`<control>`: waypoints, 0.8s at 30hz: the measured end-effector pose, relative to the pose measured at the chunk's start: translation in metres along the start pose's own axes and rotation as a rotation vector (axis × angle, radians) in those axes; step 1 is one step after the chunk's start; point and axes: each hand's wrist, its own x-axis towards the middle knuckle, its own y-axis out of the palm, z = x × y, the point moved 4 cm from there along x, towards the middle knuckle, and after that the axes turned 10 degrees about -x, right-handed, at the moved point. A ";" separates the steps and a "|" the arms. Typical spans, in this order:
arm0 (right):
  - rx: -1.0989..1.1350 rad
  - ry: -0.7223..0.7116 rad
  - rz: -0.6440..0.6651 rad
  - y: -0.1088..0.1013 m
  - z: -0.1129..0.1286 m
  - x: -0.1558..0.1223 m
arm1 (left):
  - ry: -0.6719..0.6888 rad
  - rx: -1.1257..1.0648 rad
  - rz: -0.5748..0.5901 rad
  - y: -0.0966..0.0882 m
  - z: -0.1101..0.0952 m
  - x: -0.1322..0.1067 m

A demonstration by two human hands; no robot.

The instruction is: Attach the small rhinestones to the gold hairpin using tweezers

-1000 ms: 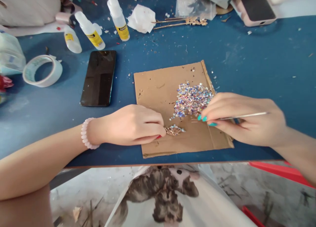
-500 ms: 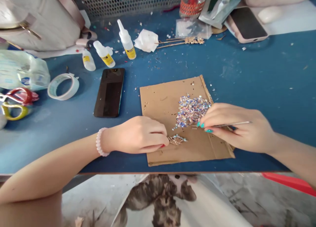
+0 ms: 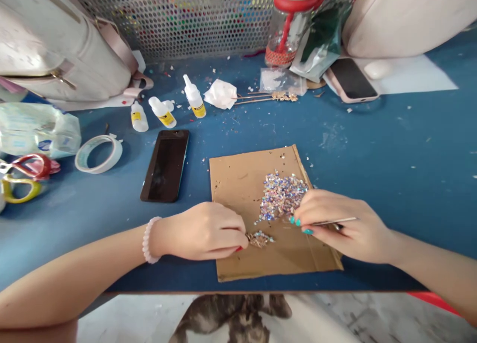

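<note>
My left hand (image 3: pixel 206 231) lies on the lower left of a cardboard sheet (image 3: pixel 238 184), fingers pinched on a gold hairpin. The hairpin's ornate head (image 3: pixel 261 239), dotted with pale blue and clear stones, sticks out past the fingertips; the rest is hidden in the hand. At the right edge of the cardboard, my right hand (image 3: pixel 346 226) is closed around thin metal tweezers (image 3: pixel 339 220). Their tips point toward the near edge of a pile of tiny blue, pink and clear rhinestones (image 3: pixel 281 196). Whether the tips hold a stone is too small to tell.
A black phone (image 3: pixel 166 166), a tape roll (image 3: pixel 99 154) and scissors (image 3: pixel 26 176) lie left. Several glue bottles (image 3: pixel 194 98) and gold hair sticks (image 3: pixel 257 98) are behind the cardboard. Bags, a jar cup (image 3: pixel 281 32) and a pink-cased phone (image 3: pixel 354 79) line the back.
The camera view has tilted up, so everything sits lower and more of the back shows. Both hands keep nearly the same places over the cardboard, with the same grips.
</note>
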 end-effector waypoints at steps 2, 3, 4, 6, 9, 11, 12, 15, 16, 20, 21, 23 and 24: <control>0.008 0.005 0.012 -0.001 0.000 0.001 | 0.001 -0.008 -0.001 0.000 0.000 0.000; 0.009 0.015 0.018 -0.001 0.000 0.001 | 0.001 -0.011 -0.003 0.001 0.001 0.000; 0.013 0.021 0.023 -0.001 0.000 0.001 | 0.000 -0.015 -0.005 0.001 0.001 0.000; 0.021 0.024 0.019 -0.003 0.000 0.001 | -0.004 -0.021 -0.012 0.001 0.001 0.000; 0.020 0.007 0.005 -0.004 0.000 0.001 | -0.010 -0.030 -0.021 0.001 0.002 0.000; 0.018 0.004 0.006 -0.005 0.000 0.000 | -0.012 -0.032 -0.028 0.001 0.002 0.000; 0.019 0.002 0.009 -0.005 0.000 -0.001 | -0.011 -0.033 -0.031 0.001 0.001 0.000; 0.015 -0.004 0.014 -0.005 0.000 -0.002 | -0.005 -0.032 -0.034 0.002 0.001 0.000; 0.009 -0.011 0.011 -0.006 0.000 -0.002 | -0.005 -0.031 -0.035 0.003 0.002 0.000; -0.047 -0.052 0.001 -0.012 0.001 -0.003 | -0.007 -0.029 -0.043 0.004 0.003 0.000; -0.059 -0.061 0.003 -0.013 0.002 -0.003 | -0.007 -0.029 -0.046 0.004 0.004 0.000; -0.071 -0.076 0.011 -0.014 0.004 -0.003 | -0.009 -0.028 -0.051 0.005 0.005 0.000; -0.073 -0.084 0.015 -0.014 0.004 -0.003 | -0.011 -0.027 -0.053 0.005 0.005 0.000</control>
